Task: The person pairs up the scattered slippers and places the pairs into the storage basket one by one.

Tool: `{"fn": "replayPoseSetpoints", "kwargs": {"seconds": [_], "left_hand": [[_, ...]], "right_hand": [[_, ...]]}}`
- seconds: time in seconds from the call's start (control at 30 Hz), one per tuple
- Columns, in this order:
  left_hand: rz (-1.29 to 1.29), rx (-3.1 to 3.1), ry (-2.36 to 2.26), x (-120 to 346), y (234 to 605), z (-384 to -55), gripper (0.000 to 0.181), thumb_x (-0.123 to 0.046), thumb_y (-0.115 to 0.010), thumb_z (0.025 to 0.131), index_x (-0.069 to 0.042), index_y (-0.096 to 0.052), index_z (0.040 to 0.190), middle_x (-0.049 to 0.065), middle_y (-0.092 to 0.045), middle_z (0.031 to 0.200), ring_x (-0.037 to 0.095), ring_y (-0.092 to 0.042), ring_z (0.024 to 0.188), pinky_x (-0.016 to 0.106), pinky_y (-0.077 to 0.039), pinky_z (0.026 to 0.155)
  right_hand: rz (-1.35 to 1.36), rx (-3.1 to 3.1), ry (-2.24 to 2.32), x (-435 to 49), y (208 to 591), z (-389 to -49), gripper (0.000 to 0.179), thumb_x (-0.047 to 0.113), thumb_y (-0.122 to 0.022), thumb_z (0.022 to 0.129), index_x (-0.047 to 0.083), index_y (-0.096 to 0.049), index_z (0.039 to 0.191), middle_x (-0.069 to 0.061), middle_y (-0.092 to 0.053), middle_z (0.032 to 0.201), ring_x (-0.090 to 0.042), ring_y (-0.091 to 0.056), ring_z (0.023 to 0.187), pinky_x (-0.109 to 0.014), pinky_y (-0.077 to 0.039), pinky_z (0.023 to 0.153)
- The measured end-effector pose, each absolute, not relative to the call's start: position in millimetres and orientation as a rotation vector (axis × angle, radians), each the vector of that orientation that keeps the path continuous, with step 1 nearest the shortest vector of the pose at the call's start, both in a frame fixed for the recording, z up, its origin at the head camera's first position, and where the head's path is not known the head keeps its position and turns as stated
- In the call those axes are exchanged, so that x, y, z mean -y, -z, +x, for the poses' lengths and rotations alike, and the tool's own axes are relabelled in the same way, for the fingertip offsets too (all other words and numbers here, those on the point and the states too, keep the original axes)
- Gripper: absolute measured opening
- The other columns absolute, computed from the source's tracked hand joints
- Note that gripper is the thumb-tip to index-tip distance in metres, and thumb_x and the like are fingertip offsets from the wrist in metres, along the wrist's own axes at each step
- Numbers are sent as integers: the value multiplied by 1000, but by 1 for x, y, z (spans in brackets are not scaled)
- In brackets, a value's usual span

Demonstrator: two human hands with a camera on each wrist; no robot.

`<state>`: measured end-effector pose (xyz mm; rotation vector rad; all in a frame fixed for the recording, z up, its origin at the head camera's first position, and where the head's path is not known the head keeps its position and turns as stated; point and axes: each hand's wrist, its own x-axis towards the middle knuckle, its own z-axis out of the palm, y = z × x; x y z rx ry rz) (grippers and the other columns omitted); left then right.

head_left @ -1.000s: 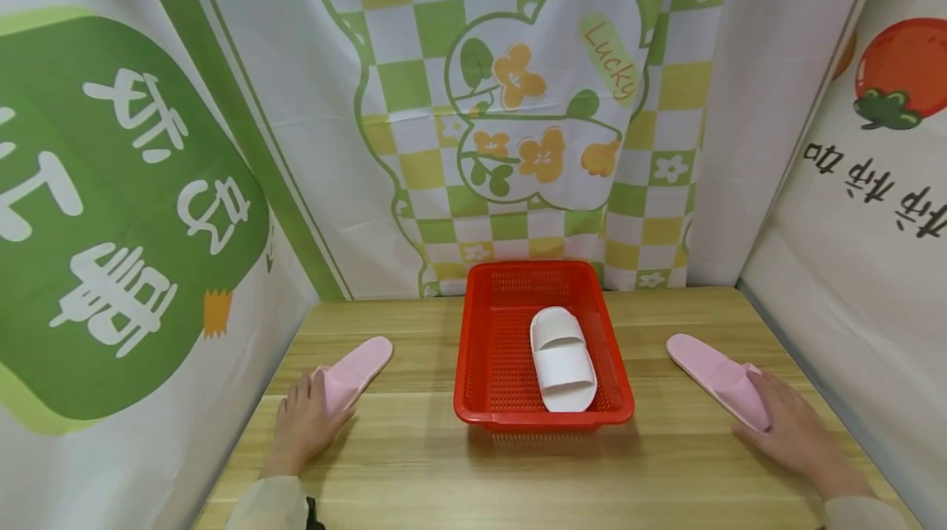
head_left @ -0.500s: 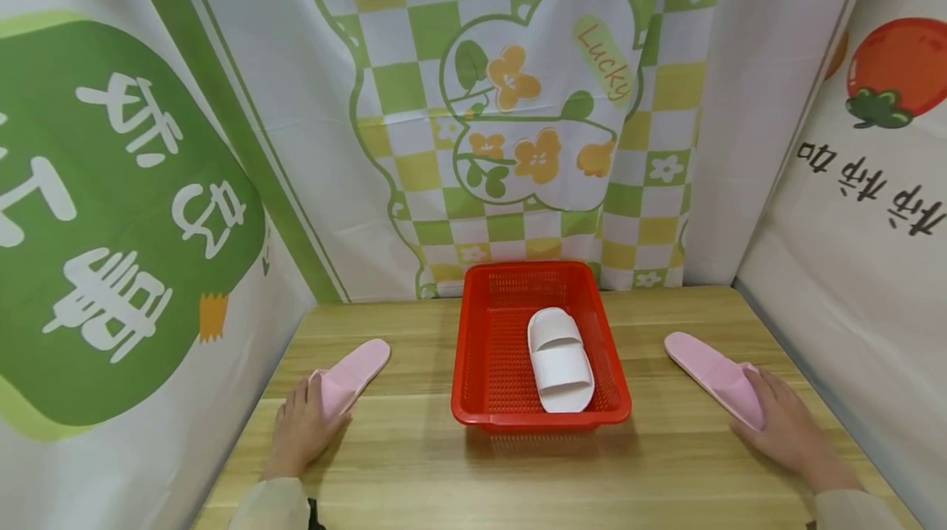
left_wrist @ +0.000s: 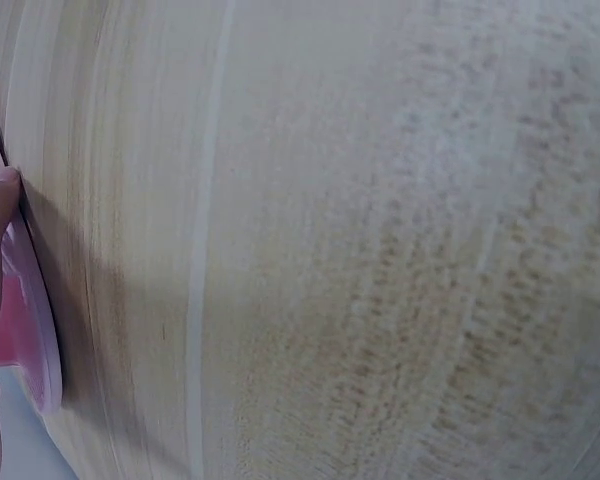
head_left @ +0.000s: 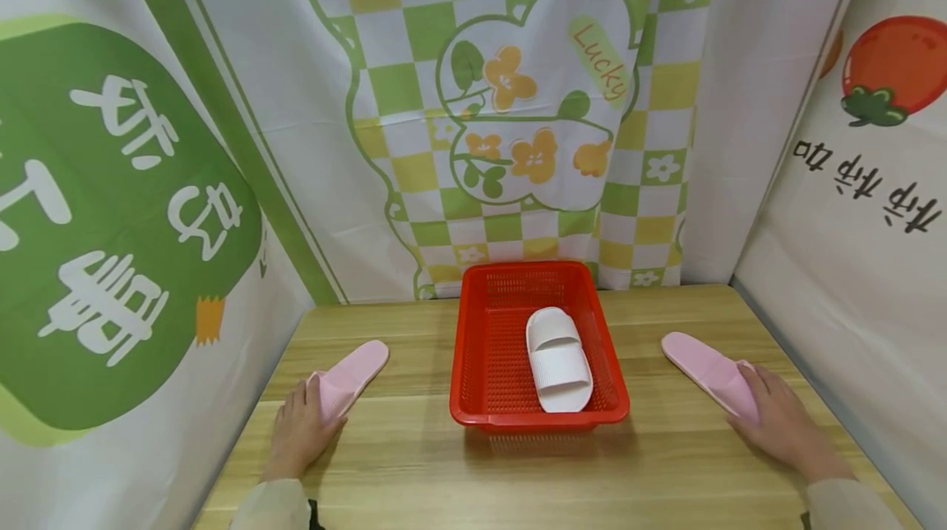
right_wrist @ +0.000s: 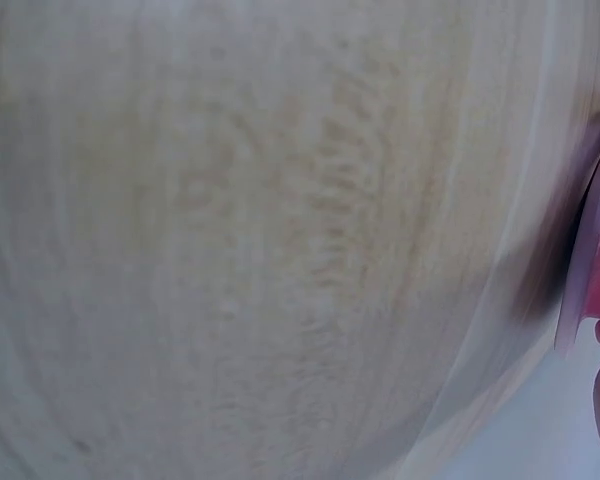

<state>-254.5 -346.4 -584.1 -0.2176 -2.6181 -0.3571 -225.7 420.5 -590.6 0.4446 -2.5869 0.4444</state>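
One white slipper [head_left: 560,359] is lying in the red basket [head_left: 538,419]; I am judging that part done, while the left pink slipper [head_left: 358,366] and right pink slipper [head_left: 699,360] are lying outside, on the counter [head_left: 414,472]. I am clamping each in a grip, left hand [head_left: 299,429] and right hand [head_left: 783,423]. I am reading "Lucky" on the backdrop [head_left: 533,135] and seeing Chinese characters on the side hangings [head_left: 851,267].

1. Soft, even light covers the pale wood-grain table [head_left: 399,477].
2. A faint shadow pools beneath the rectangular red plastic basket [head_left: 540,418].
3. Both wrist views look dimmer, greyer, the grain blurred.
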Motion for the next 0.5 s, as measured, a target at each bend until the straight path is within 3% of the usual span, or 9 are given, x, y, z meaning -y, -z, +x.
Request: {"fn": "replayPoseSetpoints", "kwargs": {"seconds": [0.5], "left_hand": [[-225,2597,284,343,578,-255,84,-21,-87,65,10,-40,127,33,-52,107,52,-54,90,63,-45,72]], "right_hand": [[477,2554,-428,-424,594,-230,86,18,-81,67,-9,-39,137,-40,-43,123,-57,-42,107,-68,-32,90]]}}
